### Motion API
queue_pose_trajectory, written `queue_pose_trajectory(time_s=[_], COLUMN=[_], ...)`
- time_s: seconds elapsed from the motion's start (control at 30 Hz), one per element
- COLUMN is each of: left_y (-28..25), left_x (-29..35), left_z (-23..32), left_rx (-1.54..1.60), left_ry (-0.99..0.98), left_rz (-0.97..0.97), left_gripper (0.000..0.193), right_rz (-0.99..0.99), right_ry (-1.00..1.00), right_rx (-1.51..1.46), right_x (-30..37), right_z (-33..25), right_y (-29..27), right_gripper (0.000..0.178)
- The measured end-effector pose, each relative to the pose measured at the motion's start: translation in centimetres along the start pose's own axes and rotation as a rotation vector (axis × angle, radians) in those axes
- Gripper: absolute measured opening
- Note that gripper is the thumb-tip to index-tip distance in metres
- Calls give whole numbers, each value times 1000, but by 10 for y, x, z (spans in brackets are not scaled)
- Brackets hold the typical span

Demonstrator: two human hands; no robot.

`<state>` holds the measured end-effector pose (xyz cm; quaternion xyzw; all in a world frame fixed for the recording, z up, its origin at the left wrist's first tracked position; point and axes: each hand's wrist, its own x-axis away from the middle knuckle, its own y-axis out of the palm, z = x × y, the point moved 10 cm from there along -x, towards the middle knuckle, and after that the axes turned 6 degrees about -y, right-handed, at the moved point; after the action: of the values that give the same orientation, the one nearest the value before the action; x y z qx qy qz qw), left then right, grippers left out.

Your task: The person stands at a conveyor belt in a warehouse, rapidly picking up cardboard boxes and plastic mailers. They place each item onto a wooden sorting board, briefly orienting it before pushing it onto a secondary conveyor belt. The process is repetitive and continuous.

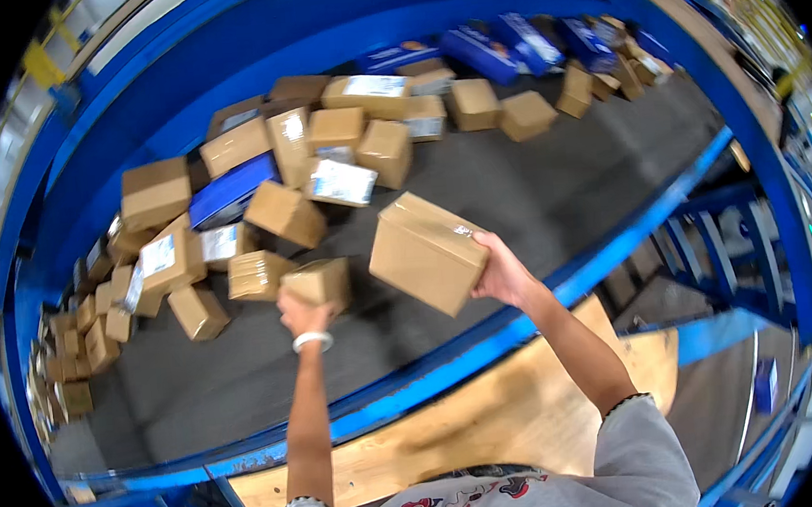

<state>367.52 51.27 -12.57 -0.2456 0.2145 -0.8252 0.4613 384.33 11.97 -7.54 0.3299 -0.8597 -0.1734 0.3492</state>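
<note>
My right hand (503, 273) grips a brown cardboard box (428, 252) at its right end, with the thumb on the top edge. The box is tilted and held over the dark conveyor belt (554, 194); its underside is hidden. Lower and to the left, my left hand (304, 315), with a white band on the wrist, closes on the near left side of a smaller cardboard box (321, 284). Both hand and box are slightly blurred there, and some fingers are hidden. Right beside that box lies another taped carton (260, 275).
Many cardboard boxes (155, 192) and a blue package (231, 193) crowd the belt's far side and left end. Blue cartons (479, 52) lie at the far right. A blue rail (388, 393) edges the belt on my side, above a wooden board (384, 460).
</note>
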Motion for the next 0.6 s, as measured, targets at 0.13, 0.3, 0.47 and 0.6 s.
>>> queue_pose_trajectory(time_s=[0.13, 0.3, 0.47, 0.6], left_y=[38, 146, 253, 304], left_x=[107, 399, 637, 747], left_z=[93, 246, 247, 230], left_rx=[375, 285, 277, 316], left_ry=[228, 993, 1394, 1757], left_rz=[-389, -933, -1434, -1475], left_gripper=[111, 116, 110, 96], right_rz=[346, 685, 1625, 1896], right_ry=[-145, -456, -441, -84], right_rx=[-393, -375, 830, 1405], right_x=[265, 517, 732, 806], right_z=[17, 163, 226, 256], right_y=[-77, -187, -213, -208], right_gripper=[76, 94, 120, 109])
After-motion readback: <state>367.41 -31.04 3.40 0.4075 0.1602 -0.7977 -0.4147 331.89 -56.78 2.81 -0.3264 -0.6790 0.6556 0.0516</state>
